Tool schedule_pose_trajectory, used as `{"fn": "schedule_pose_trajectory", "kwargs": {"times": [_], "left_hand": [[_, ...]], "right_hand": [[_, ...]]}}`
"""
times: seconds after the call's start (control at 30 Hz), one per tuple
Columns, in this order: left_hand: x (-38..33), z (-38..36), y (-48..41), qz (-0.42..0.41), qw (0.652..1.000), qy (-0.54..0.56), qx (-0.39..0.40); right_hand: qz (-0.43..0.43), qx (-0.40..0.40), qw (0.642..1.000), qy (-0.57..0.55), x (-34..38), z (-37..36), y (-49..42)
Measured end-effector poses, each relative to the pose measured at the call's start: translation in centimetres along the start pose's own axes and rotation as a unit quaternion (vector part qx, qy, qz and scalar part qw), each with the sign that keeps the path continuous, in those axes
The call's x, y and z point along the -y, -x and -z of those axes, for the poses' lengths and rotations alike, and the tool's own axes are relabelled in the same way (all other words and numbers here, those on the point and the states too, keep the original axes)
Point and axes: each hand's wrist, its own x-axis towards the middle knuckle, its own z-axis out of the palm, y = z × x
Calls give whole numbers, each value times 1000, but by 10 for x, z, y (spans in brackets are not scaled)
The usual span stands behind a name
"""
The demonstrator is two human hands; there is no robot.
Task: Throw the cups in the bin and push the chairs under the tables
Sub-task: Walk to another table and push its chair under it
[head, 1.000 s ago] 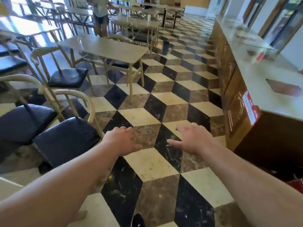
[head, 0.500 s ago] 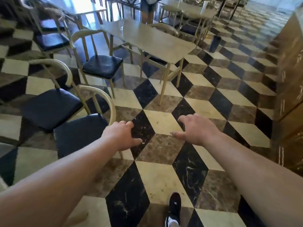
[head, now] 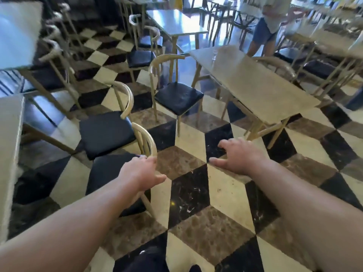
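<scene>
Floor (head: pixel 188 193): cube-pattern tiles in cream, brown marble and black, glossy under window glare.
Room: rows of pale tables and curved-back chairs with dark seat pads; a second person (head: pixel 264 26) stands at the far side.
Nearest chair (head: pixel 106 173): stands out in the aisle, beside a pale table edge (head: pixel 9 154) at far left.
Left hand (head: pixel 141 173): fingers curled on that chair's back rail.
Right hand (head: pixel 237 156): fingers spread loosely, empty, above the floor.
Centre table (head: pixel 255 85): a clear glass cup (head: pixel 214 54) stands near its far end; a chair (head: pixel 176 95) sits pulled out just beside it.
Writing: none readable.
</scene>
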Motion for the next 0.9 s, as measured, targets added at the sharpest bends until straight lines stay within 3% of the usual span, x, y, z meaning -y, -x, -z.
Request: {"fn": "schedule_pose_trajectory", "kwargs": {"times": [0.17, 0.43, 0.7, 0.9], "left_hand": [[12, 8, -49, 66, 997, 48, -12], [58, 8, -154, 152, 979, 137, -27], [107, 21, -229, 249, 946, 206, -1], [131, 14, -242, 346, 903, 255, -4]], "right_hand": [[81, 16, 996, 18, 7, 24, -98], [237, 31, 968, 72, 82, 48, -257], [356, 58, 926, 111, 157, 67, -388], [460, 83, 870, 159, 211, 49, -460]]}}
